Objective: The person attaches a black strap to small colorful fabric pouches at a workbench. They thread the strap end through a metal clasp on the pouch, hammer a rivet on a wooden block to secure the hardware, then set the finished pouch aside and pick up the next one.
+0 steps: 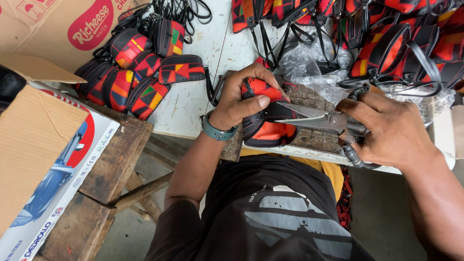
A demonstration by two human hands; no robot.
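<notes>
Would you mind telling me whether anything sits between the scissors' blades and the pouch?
Nothing visible does: the scissors in the right hand already reach the pouch gripped by the left hand.

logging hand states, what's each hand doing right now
Left hand: closed on a red and black pouch, pressing it down.
Right hand: closed on the scissors handles, blades at the pouch.

Red-and-black patchwork pouch, grey steel scissors, teal wristband, pouches with yellow and green patches.
</notes>
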